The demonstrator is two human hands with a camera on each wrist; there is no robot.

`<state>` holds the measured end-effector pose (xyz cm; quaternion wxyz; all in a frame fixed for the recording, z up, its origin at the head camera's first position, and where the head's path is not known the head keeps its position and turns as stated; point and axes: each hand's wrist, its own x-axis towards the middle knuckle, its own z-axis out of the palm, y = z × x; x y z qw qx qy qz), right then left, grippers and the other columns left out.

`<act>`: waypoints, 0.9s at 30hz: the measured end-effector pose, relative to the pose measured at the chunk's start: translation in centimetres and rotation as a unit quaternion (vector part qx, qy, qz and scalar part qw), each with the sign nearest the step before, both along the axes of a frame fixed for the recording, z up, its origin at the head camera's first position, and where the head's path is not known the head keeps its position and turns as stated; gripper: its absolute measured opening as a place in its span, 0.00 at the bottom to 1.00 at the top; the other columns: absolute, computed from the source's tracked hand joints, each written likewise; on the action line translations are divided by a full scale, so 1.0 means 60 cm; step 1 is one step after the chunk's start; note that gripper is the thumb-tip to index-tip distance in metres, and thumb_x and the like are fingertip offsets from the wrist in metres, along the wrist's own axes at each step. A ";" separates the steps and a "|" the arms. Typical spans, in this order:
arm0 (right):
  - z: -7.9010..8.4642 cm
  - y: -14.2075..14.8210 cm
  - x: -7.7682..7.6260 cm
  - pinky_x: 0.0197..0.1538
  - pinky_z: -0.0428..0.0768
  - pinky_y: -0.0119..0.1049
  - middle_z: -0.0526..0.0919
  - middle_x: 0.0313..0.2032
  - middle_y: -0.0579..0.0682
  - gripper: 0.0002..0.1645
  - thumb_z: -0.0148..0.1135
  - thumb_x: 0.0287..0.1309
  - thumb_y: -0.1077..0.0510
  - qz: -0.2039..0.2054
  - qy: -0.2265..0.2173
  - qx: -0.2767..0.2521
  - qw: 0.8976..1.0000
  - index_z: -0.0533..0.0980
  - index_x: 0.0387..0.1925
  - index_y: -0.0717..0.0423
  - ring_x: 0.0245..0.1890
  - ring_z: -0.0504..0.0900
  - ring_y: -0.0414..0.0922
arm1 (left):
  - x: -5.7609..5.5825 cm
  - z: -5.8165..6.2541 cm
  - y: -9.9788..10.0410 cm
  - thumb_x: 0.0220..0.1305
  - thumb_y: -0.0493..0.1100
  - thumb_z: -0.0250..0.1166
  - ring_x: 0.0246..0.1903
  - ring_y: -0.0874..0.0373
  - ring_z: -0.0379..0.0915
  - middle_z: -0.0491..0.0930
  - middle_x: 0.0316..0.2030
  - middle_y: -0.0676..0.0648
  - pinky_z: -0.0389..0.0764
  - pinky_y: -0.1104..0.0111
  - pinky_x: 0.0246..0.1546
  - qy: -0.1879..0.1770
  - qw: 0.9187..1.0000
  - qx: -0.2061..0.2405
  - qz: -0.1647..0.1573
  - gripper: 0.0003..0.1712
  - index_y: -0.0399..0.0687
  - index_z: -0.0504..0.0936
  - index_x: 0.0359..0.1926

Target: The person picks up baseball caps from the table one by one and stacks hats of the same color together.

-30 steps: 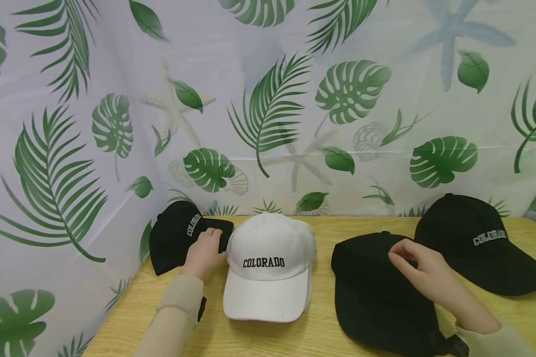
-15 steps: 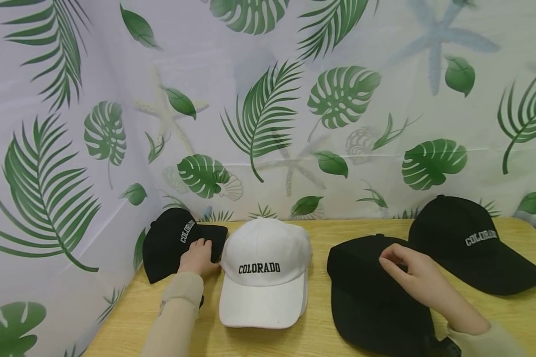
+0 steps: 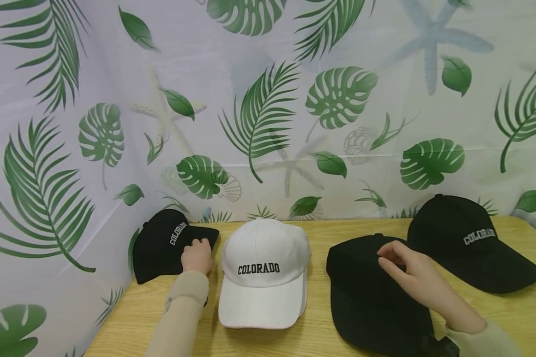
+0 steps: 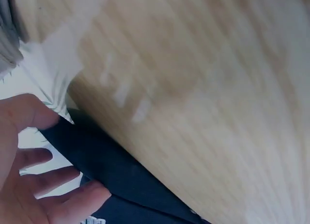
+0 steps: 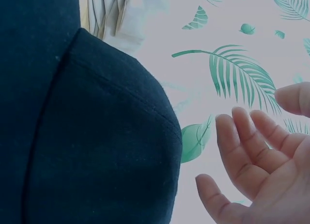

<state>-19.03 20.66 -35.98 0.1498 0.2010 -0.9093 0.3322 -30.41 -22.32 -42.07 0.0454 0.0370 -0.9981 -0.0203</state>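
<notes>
At the far left, a black baseball cap point(image 3: 154, 250) with white COLORADO lettering lies with its brim toward the right. My left hand point(image 3: 197, 258) grips that brim; the left wrist view shows the thumb at one edge of the brim point(image 4: 116, 166) and the fingertips at the other. Beside it sits a white COLORADO cap point(image 3: 263, 248), brim facing me, with another white brim edge showing underneath. My right hand point(image 3: 413, 272) hovers by a second black cap point(image 3: 362, 302), its fingers loosely curled around nothing. In the right wrist view, a gap separates the fingers from this cap's crown point(image 5: 116, 127).
A third black cap point(image 3: 455, 238) with white lettering lies at the right, partly behind the second one. All rest on a wooden table point(image 3: 250, 342). A leaf-patterned cloth point(image 3: 259, 198) hangs behind the table and along its left side.
My left hand has shifted the left black cap leftward, and a gap now shows between its brim and the white cap. The right hand stays over its cap; the head view has shifted slightly.
</notes>
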 end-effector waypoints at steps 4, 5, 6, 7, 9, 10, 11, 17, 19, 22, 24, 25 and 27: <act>-0.002 -0.004 -0.001 0.36 0.75 0.40 0.78 0.32 0.46 0.05 0.53 0.59 0.59 0.009 -0.009 -0.004 1.000 0.72 0.36 0.57 0.34 0.78 0.46 | 0.004 -0.002 -0.003 0.49 0.44 0.66 0.33 0.37 0.69 0.70 0.36 0.32 0.73 0.52 0.30 0.016 0.999 -0.032 0.014 0.26 0.30 0.72 0.45; -0.003 -0.005 -0.001 0.36 0.75 0.40 0.78 0.32 0.46 0.05 0.53 0.59 0.59 0.012 -0.011 -0.004 1.000 0.72 0.36 0.57 0.34 0.78 0.46 | 0.004 -0.004 -0.005 0.49 0.44 0.66 0.31 0.38 0.70 0.71 0.35 0.33 0.73 0.53 0.28 0.025 0.999 -0.042 0.013 0.23 0.31 0.74 0.43; -0.004 -0.006 -0.001 0.36 0.75 0.39 0.78 0.32 0.46 0.05 0.53 0.59 0.59 0.015 -0.012 -0.004 1.000 0.72 0.35 0.56 0.34 0.78 0.46 | 0.004 -0.006 -0.006 0.50 0.42 0.65 0.30 0.39 0.71 0.72 0.32 0.34 0.73 0.53 0.26 0.034 0.998 -0.050 0.009 0.19 0.31 0.76 0.40; -0.005 -0.007 -0.001 0.36 0.75 0.39 0.78 0.32 0.46 0.05 0.53 0.59 0.59 0.018 -0.014 -0.004 1.000 0.72 0.35 0.56 0.34 0.78 0.45 | 0.005 -0.007 -0.007 0.51 0.39 0.63 0.28 0.40 0.72 0.73 0.30 0.34 0.73 0.54 0.24 0.046 0.997 -0.055 0.005 0.14 0.31 0.77 0.36; -0.007 -0.008 -0.002 0.36 0.75 0.38 0.78 0.31 0.45 0.04 0.53 0.59 0.59 0.024 -0.014 -0.007 1.000 0.73 0.34 0.56 0.34 0.78 0.43 | 0.005 -0.005 -0.008 0.52 0.35 0.60 0.26 0.42 0.73 0.75 0.27 0.34 0.73 0.54 0.21 0.063 0.996 -0.063 -0.004 0.08 0.32 0.79 0.31; -0.007 -0.008 -0.003 0.36 0.75 0.37 0.78 0.31 0.45 0.04 0.53 0.59 0.59 0.026 -0.015 -0.009 1.000 0.73 0.34 0.56 0.34 0.77 0.43 | 0.006 -0.003 -0.009 0.53 0.33 0.58 0.25 0.43 0.74 0.75 0.25 0.34 0.73 0.54 0.19 0.072 0.995 -0.067 -0.006 0.07 0.32 0.79 0.30; -0.007 -0.008 -0.003 0.36 0.75 0.37 0.77 0.31 0.44 0.04 0.53 0.60 0.59 0.028 -0.014 -0.009 0.999 0.73 0.34 0.56 0.33 0.77 0.42 | 0.006 0.001 -0.010 0.53 0.33 0.57 0.25 0.43 0.74 0.75 0.25 0.34 0.73 0.54 0.18 0.076 0.995 -0.067 -0.004 0.07 0.31 0.79 0.29; -0.007 -0.007 -0.005 0.34 0.75 0.35 0.77 0.30 0.43 0.03 0.54 0.59 0.60 0.033 0.007 -0.012 0.999 0.73 0.33 0.55 0.32 0.77 0.39 | 0.010 0.045 -0.030 0.56 0.38 0.55 0.28 0.39 0.73 0.72 0.30 0.33 0.73 0.51 0.22 0.077 0.996 -0.016 0.043 0.13 0.28 0.76 0.35; -0.007 -0.007 -0.004 0.33 0.75 0.35 0.77 0.30 0.44 0.02 0.54 0.58 0.61 0.033 0.010 -0.012 0.999 0.73 0.32 0.55 0.32 0.77 0.39 | 0.019 0.062 -0.038 0.58 0.38 0.53 0.29 0.38 0.72 0.72 0.32 0.32 0.73 0.50 0.24 0.091 0.995 0.001 0.049 0.13 0.28 0.75 0.35; -0.006 -0.006 -0.003 0.33 0.75 0.35 0.78 0.30 0.44 0.02 0.54 0.58 0.61 0.032 0.008 -0.013 0.999 0.73 0.32 0.55 0.32 0.78 0.40 | 0.036 0.090 -0.047 0.60 0.35 0.51 0.29 0.37 0.72 0.74 0.32 0.31 0.73 0.49 0.25 0.103 0.994 0.014 0.045 0.11 0.27 0.74 0.36; -0.005 -0.006 -0.002 0.33 0.75 0.35 0.78 0.30 0.44 0.02 0.54 0.58 0.61 0.030 0.008 -0.011 0.999 0.74 0.32 0.55 0.32 0.78 0.39 | 0.047 0.109 -0.050 0.61 0.33 0.50 0.28 0.37 0.72 0.75 0.31 0.30 0.73 0.49 0.25 0.112 0.993 0.016 0.038 0.10 0.27 0.74 0.36; -0.005 -0.005 -0.001 0.33 0.75 0.35 0.78 0.30 0.44 0.02 0.54 0.58 0.61 0.030 0.008 -0.012 0.999 0.74 0.32 0.55 0.32 0.77 0.39 | 0.052 0.119 -0.050 0.61 0.33 0.51 0.27 0.37 0.73 0.75 0.30 0.30 0.73 0.49 0.25 0.118 0.992 0.018 0.033 0.10 0.27 0.74 0.36; -0.004 -0.004 0.001 0.33 0.75 0.35 0.77 0.30 0.44 0.02 0.54 0.58 0.61 0.029 0.010 -0.010 0.999 0.74 0.32 0.54 0.32 0.77 0.38 | 0.062 0.138 -0.049 0.61 0.33 0.51 0.25 0.37 0.73 0.76 0.28 0.31 0.73 0.50 0.23 0.136 0.990 0.014 0.021 0.09 0.27 0.73 0.35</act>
